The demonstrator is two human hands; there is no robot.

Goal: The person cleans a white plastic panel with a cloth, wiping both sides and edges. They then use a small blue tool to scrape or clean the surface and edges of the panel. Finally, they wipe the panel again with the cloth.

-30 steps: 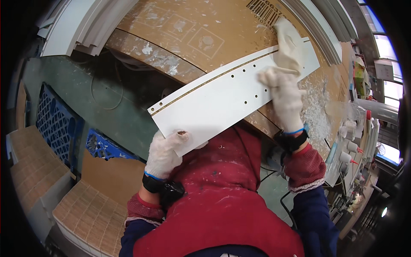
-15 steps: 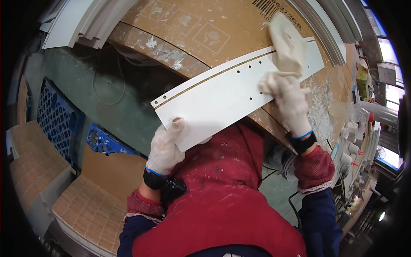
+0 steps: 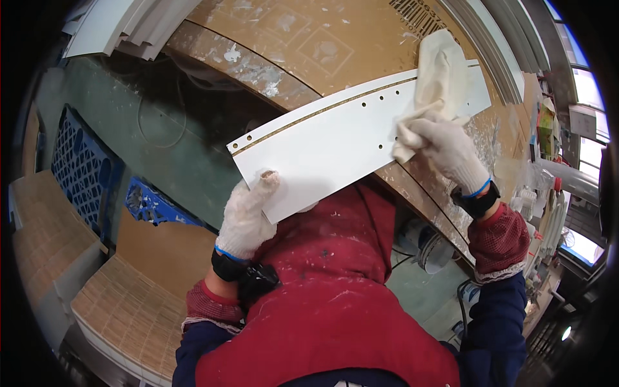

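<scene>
A: Starting at the left, what do we see?

B: A blue crate (image 3: pixel 80 171) low beside us, then woven-looking boards (image 3: pixel 122 309) beneath it. Next comes our left hand (image 3: pixel 248 216), gloved, gripping the lower left corner of the white panel (image 3: pixel 322 148), thumb on top and fingers curled under the edge.

A: And where does the panel lie?

B: It slants up to the right, in front of our red apron (image 3: pixel 322 303); its near end juts past the edge of the cardboard-covered desk (image 3: pixel 296 45), and the far end rests over that cardboard. Small holes and a brown groove run along its far edge.

A: The right hand?

B: Our right hand (image 3: pixel 445 148), gloved too, is clenched on a pale cloth (image 3: pixel 438 77) and presses it on the panel near the right end.

A: How do we judge the panel will handle?

B: Stiff and fairly light, we think, since one hand carries the overhanging end. The coated face looks smooth, so likely slippery under gloves. We'd hold it at the edges and corners, where fingers can hook underneath. The cloth is soft and bunches freely.

A: Farther right?

B: Cluttered shelves (image 3: pixel 548 129) and bright windows (image 3: pixel 590 97).
</scene>
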